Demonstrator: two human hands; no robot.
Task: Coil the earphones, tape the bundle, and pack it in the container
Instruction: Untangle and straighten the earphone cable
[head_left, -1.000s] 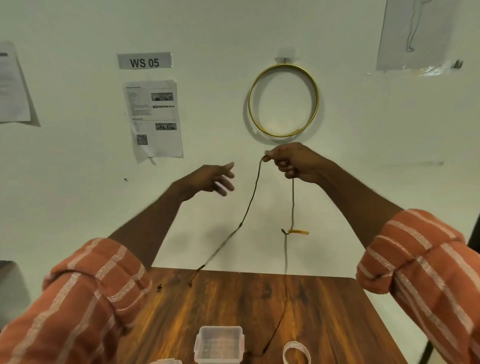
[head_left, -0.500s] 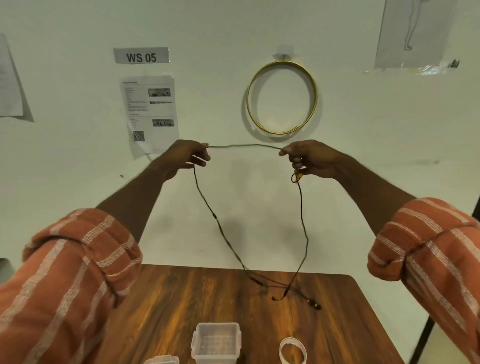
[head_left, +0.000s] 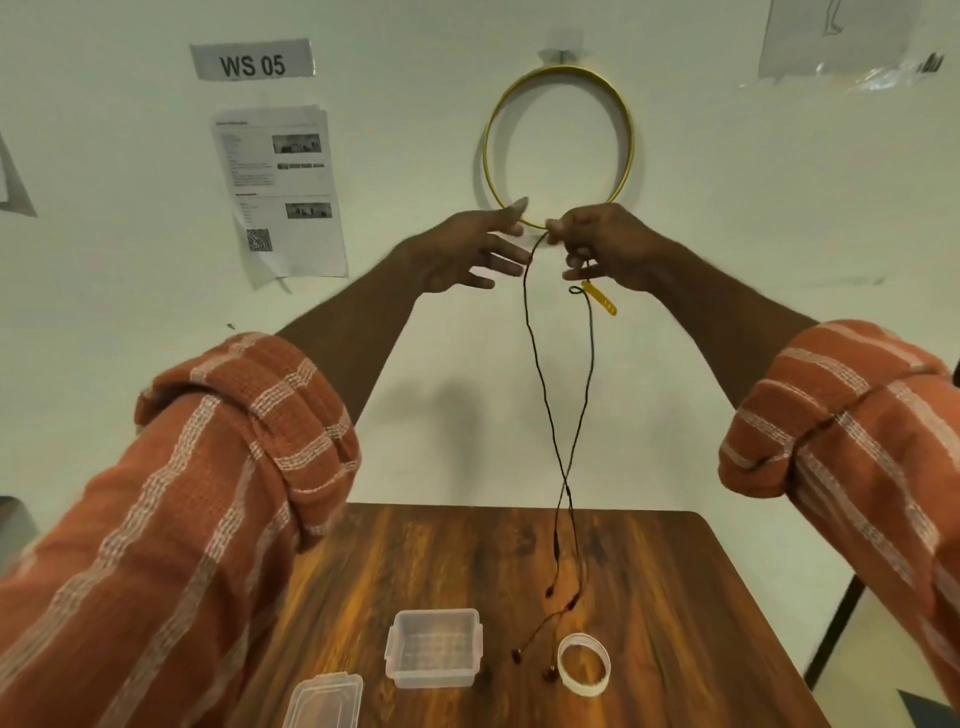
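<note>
The left hand is raised with its fingers spread and loose, just beside the earphone cable but not gripping it. The right hand pinches the cable's top between thumb and fingertips, a yellow tag hanging just below. The cable drops in two crossing strands to the wooden table, its earbuds lying between the open clear plastic container, whose lid sits left, and the tape roll.

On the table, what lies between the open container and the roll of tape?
In the head view, the earbuds dangle or rest between the container and the tape roll; the cord rises to the right hand.
</note>
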